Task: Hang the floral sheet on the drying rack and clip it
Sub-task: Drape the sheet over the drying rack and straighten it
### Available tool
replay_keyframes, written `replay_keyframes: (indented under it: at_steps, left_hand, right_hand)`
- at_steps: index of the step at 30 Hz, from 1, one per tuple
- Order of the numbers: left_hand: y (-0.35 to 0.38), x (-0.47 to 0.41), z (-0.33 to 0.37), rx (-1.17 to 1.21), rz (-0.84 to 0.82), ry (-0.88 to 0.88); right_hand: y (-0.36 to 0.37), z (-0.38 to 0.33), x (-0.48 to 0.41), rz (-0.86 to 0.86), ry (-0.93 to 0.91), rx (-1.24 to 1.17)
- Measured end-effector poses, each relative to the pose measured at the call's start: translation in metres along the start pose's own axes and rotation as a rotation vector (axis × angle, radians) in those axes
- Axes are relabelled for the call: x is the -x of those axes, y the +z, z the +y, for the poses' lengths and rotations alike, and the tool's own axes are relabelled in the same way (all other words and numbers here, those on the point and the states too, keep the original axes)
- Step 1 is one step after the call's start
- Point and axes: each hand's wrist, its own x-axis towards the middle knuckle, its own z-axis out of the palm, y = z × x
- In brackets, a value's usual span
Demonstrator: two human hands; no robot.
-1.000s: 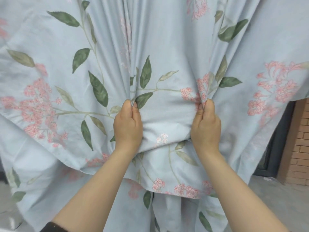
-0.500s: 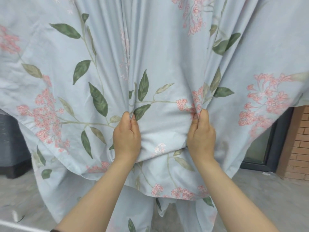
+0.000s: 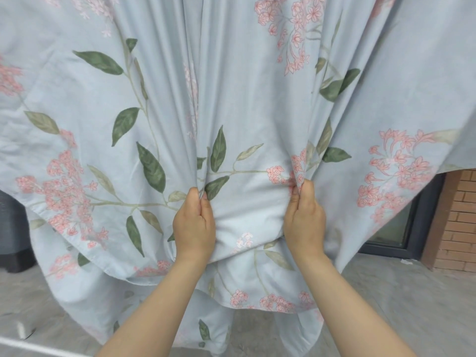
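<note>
The floral sheet [image 3: 244, 86], pale blue with pink flower clusters and green leaves, hangs in front of me and fills most of the head view. Folds run down from above toward my hands. My left hand [image 3: 194, 225] pinches a gathered fold of the sheet at centre left. My right hand [image 3: 304, 220] pinches another fold a little to the right, at the same height. The fabric between them bulges toward me. The sheet's lower hem hangs loose below my wrists. The drying rack and any clips are hidden.
A grey concrete floor [image 3: 412, 292] lies below. At the right stand a brick wall [image 3: 458, 220] and a dark-framed door [image 3: 401, 233]. A dark object [image 3: 13, 233] sits at the far left. A white line [image 3: 38, 349] crosses the bottom left corner.
The sheet and both hands have sunk lower in view as the camera tilted up. More floor and the dark object at left are exposed. Both hands keep their pinch.
</note>
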Motion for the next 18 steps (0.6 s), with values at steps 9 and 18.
replay_keyframes:
  at_steps: [9, 18]
  left_hand:
    - [0.004, 0.015, -0.010, -0.017, -0.026, -0.018]
    - [0.011, -0.004, -0.020, -0.194, -0.174, -0.088]
  right_hand:
    - [0.000, 0.009, 0.017, -0.036, 0.025, 0.013]
    - [-0.005, 0.018, 0.003, -0.279, 0.156, 0.010]
